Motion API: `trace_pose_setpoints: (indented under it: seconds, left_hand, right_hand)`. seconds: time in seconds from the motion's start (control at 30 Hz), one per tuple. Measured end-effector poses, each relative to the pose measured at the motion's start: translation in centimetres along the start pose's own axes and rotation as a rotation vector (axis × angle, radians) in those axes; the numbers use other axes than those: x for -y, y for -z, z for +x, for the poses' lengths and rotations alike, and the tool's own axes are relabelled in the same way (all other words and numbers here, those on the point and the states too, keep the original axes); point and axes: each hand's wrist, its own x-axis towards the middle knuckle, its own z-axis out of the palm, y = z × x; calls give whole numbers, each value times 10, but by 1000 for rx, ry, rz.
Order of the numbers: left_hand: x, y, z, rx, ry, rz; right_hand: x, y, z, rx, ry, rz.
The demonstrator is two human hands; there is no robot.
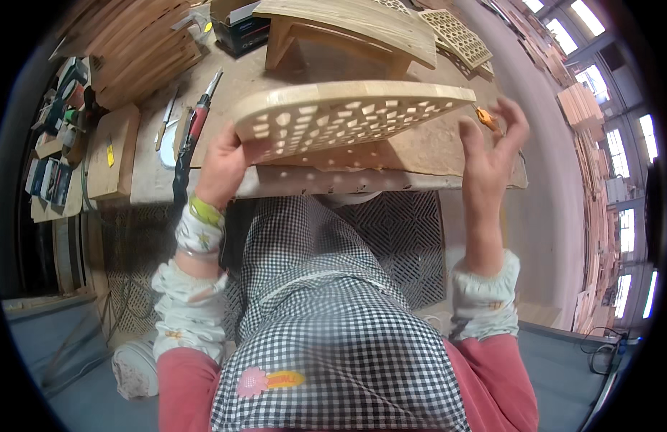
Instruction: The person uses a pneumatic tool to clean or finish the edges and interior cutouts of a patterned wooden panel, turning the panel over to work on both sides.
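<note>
A pale wooden panel pierced with many small cut-outs (348, 111) is tilted above the near edge of the workbench, and light falls through its holes. My left hand (229, 162) grips its left end, fingers wrapped round the rim. Off the panel's right end, my right hand (495, 140) is raised with thumb and fingers apart, holding nothing. A small orange object (486, 119) shows behind that hand; its kind I cannot make out. Left of the panel lies a red and black pen-shaped power tool (197, 119) with a dark cord running off the bench edge.
A low wooden stool-like piece (348, 29) stands at the back, with another pierced panel (457, 37) to its right. Stacked boards (132, 50) and a black box (240, 32) fill the far left. A wooden block (114, 162) sits at the left edge of the workbench (420, 155).
</note>
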Motion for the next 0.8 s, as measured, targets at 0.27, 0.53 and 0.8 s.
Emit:
trace_pose_setpoints:
  seconds: [0.27, 0.53, 0.8]
  left_hand:
    - [12, 87, 19, -189, -119, 506]
    - [69, 120, 15, -626, 232, 1721]
    - [36, 155, 10, -468, 443, 1234]
  right_hand:
    - [-47, -42, 58, 478, 179, 119]
    - [-46, -50, 48, 364, 206, 80]
    - [-28, -56, 50, 332, 210, -14]
